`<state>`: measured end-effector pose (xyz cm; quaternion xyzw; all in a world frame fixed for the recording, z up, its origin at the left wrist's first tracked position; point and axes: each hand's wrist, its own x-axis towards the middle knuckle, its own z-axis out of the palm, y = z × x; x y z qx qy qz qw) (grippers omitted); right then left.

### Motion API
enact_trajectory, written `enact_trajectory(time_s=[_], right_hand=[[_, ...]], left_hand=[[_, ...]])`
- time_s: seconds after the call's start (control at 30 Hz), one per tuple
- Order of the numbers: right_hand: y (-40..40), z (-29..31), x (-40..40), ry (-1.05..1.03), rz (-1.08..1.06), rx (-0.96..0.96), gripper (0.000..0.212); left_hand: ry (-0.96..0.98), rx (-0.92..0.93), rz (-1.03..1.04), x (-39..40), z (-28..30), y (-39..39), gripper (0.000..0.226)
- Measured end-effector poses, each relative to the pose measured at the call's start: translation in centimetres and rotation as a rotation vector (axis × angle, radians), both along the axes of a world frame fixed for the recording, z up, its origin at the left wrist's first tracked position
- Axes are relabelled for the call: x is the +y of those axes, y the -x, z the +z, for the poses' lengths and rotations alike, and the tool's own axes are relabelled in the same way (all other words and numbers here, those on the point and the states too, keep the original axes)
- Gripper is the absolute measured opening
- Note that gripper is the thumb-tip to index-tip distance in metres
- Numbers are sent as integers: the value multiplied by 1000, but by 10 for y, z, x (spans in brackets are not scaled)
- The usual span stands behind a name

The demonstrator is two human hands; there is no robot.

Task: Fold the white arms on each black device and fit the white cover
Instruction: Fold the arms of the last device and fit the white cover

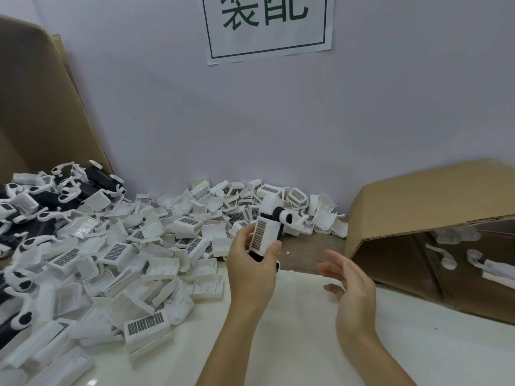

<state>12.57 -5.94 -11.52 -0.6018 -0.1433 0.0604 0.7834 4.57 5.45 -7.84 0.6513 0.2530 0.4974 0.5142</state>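
A person's two bare forearms reach over a white counter [306, 344] set against a pale wall. The left hand [252, 270] is raised above the middle of the counter, and its grip is clenched around a black device [263, 236], fingers and thumb curled round the lower part. A white cover [264, 234] carrying a small dark grid panel sits over the front of this device, and a white arm [289, 217] with a black patch sticks out sideways from its top toward the right. The right hand [348, 285] hovers just to the right of the device and a little lower, apart from it, its grip released, fingers loosely spread and holding nothing. To the left, a large pile of loose white covers [133, 263] spreads across the counter up to the wall, many showing the same dark grid panel. At the far left edge lies a heap of black devices with white arms [55, 193] unfolded. Behind that heap a sheet of brown cardboard [41, 107] leans upright. On the right, a cardboard box [434, 227] lies on its side with its opening facing the person, and a few white-covered pieces [490, 270] lie inside it. A paper sign [269, 26] with large dark characters hangs on the wall above.
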Motion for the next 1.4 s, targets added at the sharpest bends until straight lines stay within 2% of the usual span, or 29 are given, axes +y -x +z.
enact_trajectory(time_s=[0.13, 0.2, 0.5, 0.77, 0.83, 0.97, 1.07, 1.13, 1.2, 1.27, 1.4], right_hand=[[0, 1, 0, 12, -2, -1, 39], [0, 1, 0, 11, -3, 4, 39], [0, 2, 1, 21, -9, 9, 39], [1, 1, 0, 20, -12, -1, 40], [0, 1, 0, 22, -13, -1, 40], [0, 0, 0, 10, -11, 4, 40], [-1, 0, 0, 9, 0, 13, 39], [-1, 0, 0, 15, 0, 3, 38], [0, 0, 0, 15, -5, -2, 39], [0, 0, 1, 25, -9, -7, 38], [0, 0, 1, 32, -12, -4, 38]], left_hand=[[-334, 168, 146, 0, -5, -1, 57], [-413, 182, 157, -2, -7, -1, 61], [-487, 100, 223, -3, -8, -1, 62], [-467, 148, 201, -5, -6, -1, 59], [-368, 142, 142, -5, -3, 1, 55], [58, 46, -110, -1, 4, 4, 36], [619, -143, -416, 1, 10, 8, 20], [936, -326, -633, 0, 13, 11, 36], [1022, -404, -742, -1, 13, 14, 35], [1019, -446, -821, 0, 13, 16, 28], [970, -426, -900, 1, 15, 17, 36]])
